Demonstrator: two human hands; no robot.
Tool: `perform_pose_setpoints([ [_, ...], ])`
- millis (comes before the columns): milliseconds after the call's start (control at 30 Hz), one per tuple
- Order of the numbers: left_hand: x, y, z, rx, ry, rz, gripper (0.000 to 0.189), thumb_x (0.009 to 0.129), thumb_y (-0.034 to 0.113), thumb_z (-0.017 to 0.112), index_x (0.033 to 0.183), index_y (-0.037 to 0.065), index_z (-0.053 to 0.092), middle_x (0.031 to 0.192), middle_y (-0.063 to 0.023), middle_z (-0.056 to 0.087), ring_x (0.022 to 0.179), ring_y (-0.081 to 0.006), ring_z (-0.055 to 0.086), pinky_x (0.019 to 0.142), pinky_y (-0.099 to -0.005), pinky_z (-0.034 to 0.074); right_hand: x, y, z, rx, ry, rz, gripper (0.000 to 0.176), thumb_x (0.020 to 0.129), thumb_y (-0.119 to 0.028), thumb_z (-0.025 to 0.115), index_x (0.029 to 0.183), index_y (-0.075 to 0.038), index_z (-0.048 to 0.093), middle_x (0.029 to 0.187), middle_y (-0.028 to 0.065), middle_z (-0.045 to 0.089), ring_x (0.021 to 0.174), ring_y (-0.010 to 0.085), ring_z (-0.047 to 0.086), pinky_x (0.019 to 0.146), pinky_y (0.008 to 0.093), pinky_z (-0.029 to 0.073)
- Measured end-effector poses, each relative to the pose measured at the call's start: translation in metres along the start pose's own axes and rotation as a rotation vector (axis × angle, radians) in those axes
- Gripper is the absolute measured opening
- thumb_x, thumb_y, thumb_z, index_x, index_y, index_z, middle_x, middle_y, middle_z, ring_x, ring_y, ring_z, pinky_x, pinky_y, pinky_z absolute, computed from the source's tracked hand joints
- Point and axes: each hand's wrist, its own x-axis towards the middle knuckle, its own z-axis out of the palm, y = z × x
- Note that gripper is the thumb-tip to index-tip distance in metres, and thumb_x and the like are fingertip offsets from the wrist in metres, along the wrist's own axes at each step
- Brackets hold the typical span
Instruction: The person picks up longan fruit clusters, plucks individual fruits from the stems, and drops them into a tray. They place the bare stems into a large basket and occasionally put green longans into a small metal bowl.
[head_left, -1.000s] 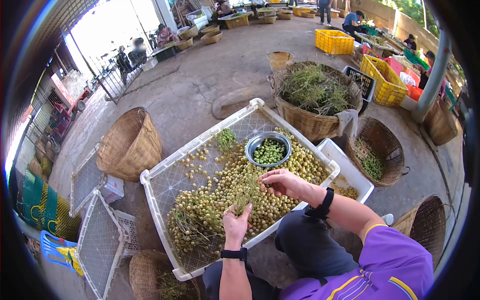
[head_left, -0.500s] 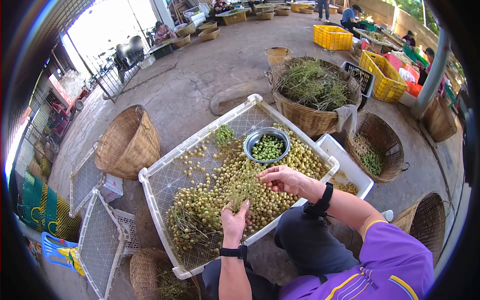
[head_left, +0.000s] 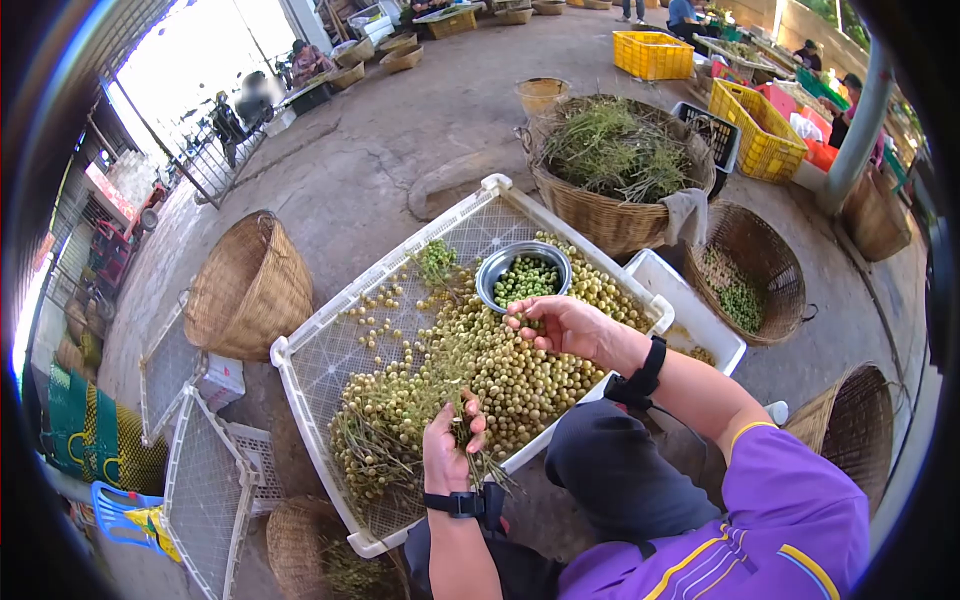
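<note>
My left hand [head_left: 455, 440] is wrapped round a bunch of thin green stems [head_left: 440, 385] over the front of a white mesh tray [head_left: 345, 530]. My right hand [head_left: 560, 328] has its fingers curled together at the near edge of a metal bowl [head_left: 481, 290]; what they hold, if anything, is hidden. Green round fruits [head_left: 527, 277] lie in the bowl. Yellowish round fruits [head_left: 520, 390] cover much of the tray around it, with a small green cluster [head_left: 436, 260] behind and stems heaped at the left.
A wicker basket of stems [head_left: 625, 222] stands beyond the tray. An upright wicker basket [head_left: 250, 290] is at the left, another with green fruits [head_left: 745, 240] at the right. Mesh trays [head_left: 205, 480] lean at the left. People [head_left: 690, 18] sit at the back.
My left hand has moved down and left with the stems, its fingers now more visible. My right hand has moved up and left to the bowl's edge. The whole view has shifted slightly.
</note>
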Motion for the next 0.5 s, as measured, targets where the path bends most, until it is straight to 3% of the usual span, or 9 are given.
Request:
perform_pose_setpoints([
  [33,0.001,0.001,-0.001,-0.054,-0.023,-0.023,0.023,0.092,0.019,0.039,0.105,0.002,0.048,0.085,-0.0051,0.045,0.066,-0.0136,0.044,0.040,-0.0210,0.036,0.005,-0.002,-0.008,0.012,0.028,0.011,0.023,0.091,-0.014,0.043,0.107,-0.003,0.055,0.091,0.0070,0.063,0.071,0.0120,0.062,0.060,0.0248,0.055],
  [200,0.000,-0.001,0.008,-0.042,-0.002,0.024,0.021,0.091,0.018,0.042,0.105,0.002,0.046,0.082,-0.0050,0.043,0.066,-0.0135,0.042,0.038,-0.0209,0.037,0.028,-0.023,-0.039,-0.064,0.221,0.025,0.021,0.090,-0.015,0.048,0.105,-0.003,0.055,0.091,0.0089,0.062,0.072,0.0161,0.062,0.062,0.0289,0.056],
  [267,-0.001,-0.001,0.012,-0.034,0.033,0.042,0.021,0.091,0.018,0.043,0.104,0.001,0.046,0.081,-0.0049,0.043,0.065,-0.0133,0.042,0.038,-0.0208,0.035,0.042,-0.031,-0.050,-0.163,0.295,-0.043,0.021,0.089,-0.017,0.049,0.105,-0.003,0.055,0.088,0.0076,0.060,0.072,0.0166,0.061,0.062,0.0294,0.056],
  [400,0.002,0.000,0.002,-0.195,-0.020,0.067,0.021,0.091,0.018,0.043,0.103,0.002,0.048,0.080,-0.0050,0.043,0.063,-0.0132,0.043,0.038,-0.0208,0.034,0.069,-0.043,-0.068,-0.338,0.421,-0.103,0.019,0.085,-0.007,0.050,0.102,-0.004,0.057,0.083,0.0072,0.060,0.066,0.0167,0.061,0.058,0.0300,0.056],
  [500,0.004,0.001,-0.004,-0.298,-0.104,0.166,0.019,0.090,0.015,0.044,0.101,0.002,0.051,0.079,-0.0052,0.043,0.060,-0.0127,0.044,0.037,-0.0209,0.033,0.080,-0.043,-0.077,-0.626,0.488,-0.146,0.019,0.082,-0.006,0.052,0.099,-0.004,0.059,0.080,0.0053,0.061,0.064,0.0124,0.059,0.054,0.0263,0.053],
])
